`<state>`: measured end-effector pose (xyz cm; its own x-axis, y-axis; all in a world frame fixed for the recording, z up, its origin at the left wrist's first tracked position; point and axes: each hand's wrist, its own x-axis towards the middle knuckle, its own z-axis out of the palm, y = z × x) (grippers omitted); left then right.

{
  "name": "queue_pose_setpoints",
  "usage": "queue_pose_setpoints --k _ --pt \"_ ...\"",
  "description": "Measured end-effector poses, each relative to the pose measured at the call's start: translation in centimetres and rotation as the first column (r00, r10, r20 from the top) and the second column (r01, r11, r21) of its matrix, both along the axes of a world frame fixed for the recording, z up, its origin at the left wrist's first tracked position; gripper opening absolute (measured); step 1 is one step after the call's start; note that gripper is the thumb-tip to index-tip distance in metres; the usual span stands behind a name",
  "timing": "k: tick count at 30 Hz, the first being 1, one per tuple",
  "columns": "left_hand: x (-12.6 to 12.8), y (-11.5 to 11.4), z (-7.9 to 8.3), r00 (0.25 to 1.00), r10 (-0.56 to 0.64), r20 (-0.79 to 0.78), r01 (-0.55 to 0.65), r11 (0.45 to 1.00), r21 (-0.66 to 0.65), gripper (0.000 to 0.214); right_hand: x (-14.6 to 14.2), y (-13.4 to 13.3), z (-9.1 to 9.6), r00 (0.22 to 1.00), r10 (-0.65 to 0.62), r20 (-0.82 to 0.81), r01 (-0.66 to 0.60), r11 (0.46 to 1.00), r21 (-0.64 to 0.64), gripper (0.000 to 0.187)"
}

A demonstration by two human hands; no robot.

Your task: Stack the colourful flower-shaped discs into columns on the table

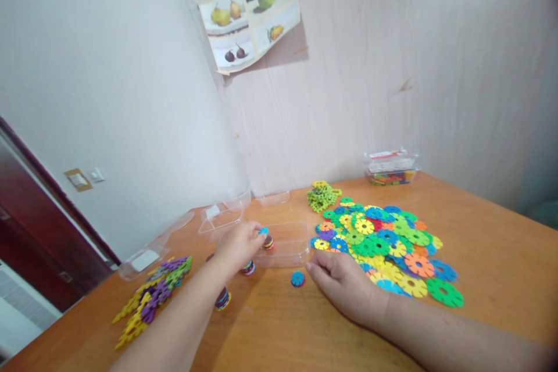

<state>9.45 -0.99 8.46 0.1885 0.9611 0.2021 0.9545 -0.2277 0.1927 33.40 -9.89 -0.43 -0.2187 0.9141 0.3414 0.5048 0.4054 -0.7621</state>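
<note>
My left hand (pixel 242 244) pinches a small blue notched disc (pixel 263 231) between thumb and fingers. Just below that disc stands a short stack of dark, yellow and red discs (pixel 269 243), by a clear plastic container (pixel 294 258). Two more disc stacks, one nearer (pixel 222 300) and one farther (pixel 248 268), are partly covered by my left arm. My right hand (pixel 342 285) rests on the table with its fingers curled closed; whatever they may hold is hidden. A small blue-topped stack of discs (pixel 297 279) lies to its left. Close beside its knuckles spreads a pile of colourful notched discs (pixel 383 244).
Purple, yellow and green linking pieces (pixel 152 299) lie at the left of the wooden table (pixel 261 343). Clear lids and trays (pixel 222 215) sit along the back left. Green pieces (pixel 321 197) are heaped near the wall, and a filled clear box (pixel 391 167) stands at back right.
</note>
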Motion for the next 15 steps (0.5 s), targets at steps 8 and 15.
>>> queue_pose_setpoints --k 8,15 --pt "-0.1 1.5 -1.8 0.992 0.008 -0.127 -0.004 0.999 0.032 0.034 -0.1 -0.2 0.3 0.999 0.014 -0.03 -0.014 1.0 -0.002 0.03" --pt "-0.6 1.7 -1.3 0.99 -0.012 -0.144 0.018 0.999 0.046 0.038 -0.1 -0.2 0.4 1.0 0.008 -0.024 -0.009 1.0 -0.004 0.028"
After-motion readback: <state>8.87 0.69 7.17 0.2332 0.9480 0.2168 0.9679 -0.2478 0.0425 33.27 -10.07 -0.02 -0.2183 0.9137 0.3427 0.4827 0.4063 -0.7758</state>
